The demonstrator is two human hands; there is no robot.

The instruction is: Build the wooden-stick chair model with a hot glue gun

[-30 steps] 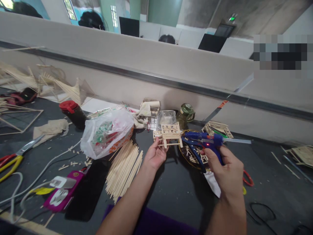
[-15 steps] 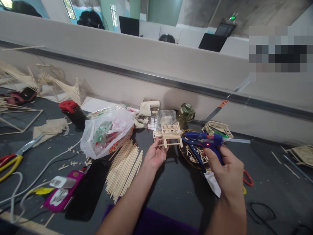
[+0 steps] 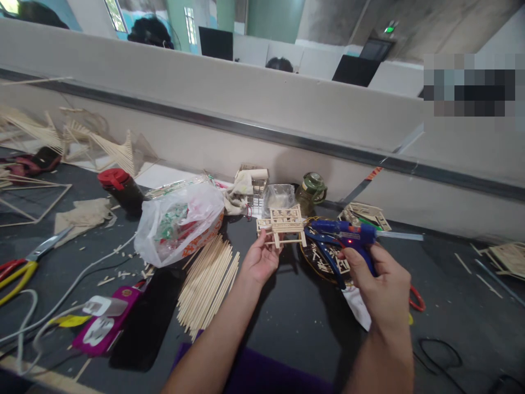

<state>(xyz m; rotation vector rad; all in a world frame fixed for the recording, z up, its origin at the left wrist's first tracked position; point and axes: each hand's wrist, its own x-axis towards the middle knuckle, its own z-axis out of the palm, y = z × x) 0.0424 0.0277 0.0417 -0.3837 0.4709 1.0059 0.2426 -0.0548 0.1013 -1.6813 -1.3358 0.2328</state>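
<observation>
The left hand's [image 3: 262, 264] grip is closed on the stick model [image 3: 287, 225], pinching its lower left part between thumb and fingers, palm turned up. The model is raised above the desk [image 3: 287, 334], its legs pointing down.

To the right of the model, the right hand's [image 3: 379, 279] grip is wrapped around the handle of a blue glue gun [image 3: 355, 234], on which a small red light shows. The gun's nozzle points left at the model's right side; whether they touch is unclear. A translucent glue stick [image 3: 400, 236] juts from the gun's rear, away from the model.

Just right of the model and lower lies a round tray [image 3: 304, 259] with short stick pieces, partly hidden by a blue-handled tool [image 3: 334, 262]. Behind the model stand a clear plastic container [image 3: 279, 196] and, to its right, a green jar [image 3: 312, 189].

Left of the model and nearer the wearer, long thin sticks [image 3: 208, 287] lie side by side. Farther left of it are a white plastic bag [image 3: 180, 221], a red-lidded bottle [image 3: 122, 191], a black phone-like slab [image 3: 145, 323], a purple power strip [image 3: 109, 323] and, well apart, scissors [image 3: 35, 261] with red and yellow handles.
</observation>
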